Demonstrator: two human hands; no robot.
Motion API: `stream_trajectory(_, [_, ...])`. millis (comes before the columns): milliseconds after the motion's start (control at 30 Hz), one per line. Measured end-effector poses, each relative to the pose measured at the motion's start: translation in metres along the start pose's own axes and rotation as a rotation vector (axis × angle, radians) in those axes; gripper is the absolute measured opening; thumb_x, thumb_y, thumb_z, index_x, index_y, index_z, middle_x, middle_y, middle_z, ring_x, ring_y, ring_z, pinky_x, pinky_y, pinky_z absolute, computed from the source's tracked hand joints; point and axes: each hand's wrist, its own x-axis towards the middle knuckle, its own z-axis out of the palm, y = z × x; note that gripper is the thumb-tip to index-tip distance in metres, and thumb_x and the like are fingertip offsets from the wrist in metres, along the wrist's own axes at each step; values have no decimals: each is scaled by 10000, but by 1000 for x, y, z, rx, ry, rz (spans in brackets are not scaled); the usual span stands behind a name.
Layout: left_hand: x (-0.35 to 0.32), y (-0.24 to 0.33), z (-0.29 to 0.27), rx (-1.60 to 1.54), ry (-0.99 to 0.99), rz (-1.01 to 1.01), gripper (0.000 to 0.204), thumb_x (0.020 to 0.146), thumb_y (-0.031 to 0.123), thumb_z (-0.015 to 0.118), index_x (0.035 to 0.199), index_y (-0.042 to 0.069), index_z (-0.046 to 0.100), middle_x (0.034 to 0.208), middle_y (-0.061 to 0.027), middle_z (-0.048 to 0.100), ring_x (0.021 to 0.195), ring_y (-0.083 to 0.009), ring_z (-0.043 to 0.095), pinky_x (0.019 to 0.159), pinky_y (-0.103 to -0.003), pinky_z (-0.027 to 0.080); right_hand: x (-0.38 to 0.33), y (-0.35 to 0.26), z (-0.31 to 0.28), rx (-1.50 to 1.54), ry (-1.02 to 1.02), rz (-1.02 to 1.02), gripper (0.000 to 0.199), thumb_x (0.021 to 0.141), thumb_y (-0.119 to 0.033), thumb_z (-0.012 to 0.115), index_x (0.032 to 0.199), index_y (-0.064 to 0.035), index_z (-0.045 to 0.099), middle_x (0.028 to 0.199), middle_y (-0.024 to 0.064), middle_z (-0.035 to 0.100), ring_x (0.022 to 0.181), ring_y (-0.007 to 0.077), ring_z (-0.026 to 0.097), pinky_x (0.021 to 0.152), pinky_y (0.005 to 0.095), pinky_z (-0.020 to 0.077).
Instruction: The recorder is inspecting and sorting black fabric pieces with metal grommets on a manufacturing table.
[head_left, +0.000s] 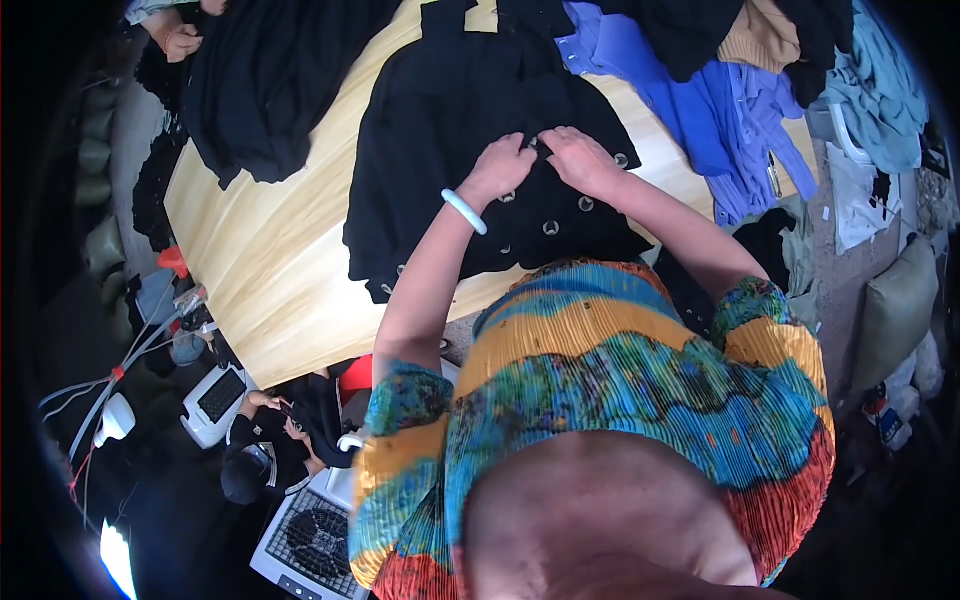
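While the black buttoned coat [470,130] lies on the wooden table [270,260], its front is pinched by the left hand [500,165] and right hand [580,160].

Buttoned coat [470,150] spread on table [270,270] ahead of you. Your left hand [500,168] and right hand [580,160] side by side on coat front, touching. Second garment [260,90] left of coat. Shirt [700,110] right of coat, clothes pile [760,35] behind it.

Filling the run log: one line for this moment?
left hand on black buttoned garment | right hand beside it, at a button | garment flat on wooden table
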Motion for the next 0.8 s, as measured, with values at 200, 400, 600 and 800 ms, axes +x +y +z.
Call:
stream_trajectory(200, [-15,11,-1,124,65,89,353,750,179,494,1003,-67,497,955,-245,531,931,-380,504,813,-408,410,5,-4,-4,-1,-105,45,108,745,-51,513,824,17,485,834,187,537,847,333,529,759,400,427])
stream_trajectory(400, [-18,10,10,122,214,192,244,738,128,488,886,-64,508,895,-232,531,833,-382,533,740,-426,442,1,5,-4,-15,-200,26,92,758,-33,485,832,18,469,836,195,530,860,352,523,742,420,428])
stream_trajectory(600, [-22,-7,6,-185,45,219,236,766,109,490,938,-47,531,867,-164,555,784,-291,543,723,-340,439,1,1,-30,361,-380,222,164,756,-100,536,888,-4,551,732,145,586,729,285,578,675,339,435])
stream_trajectory(800, [-27,-1,-11,-553,-307,17,196,782,108,517,933,-9,560,824,-35,562,741,-108,506,709,-223,411,-2,9,-35,861,-574,503,84,791,-149,586,824,-76,563,665,-73,514,604,17,444,545,182,344])
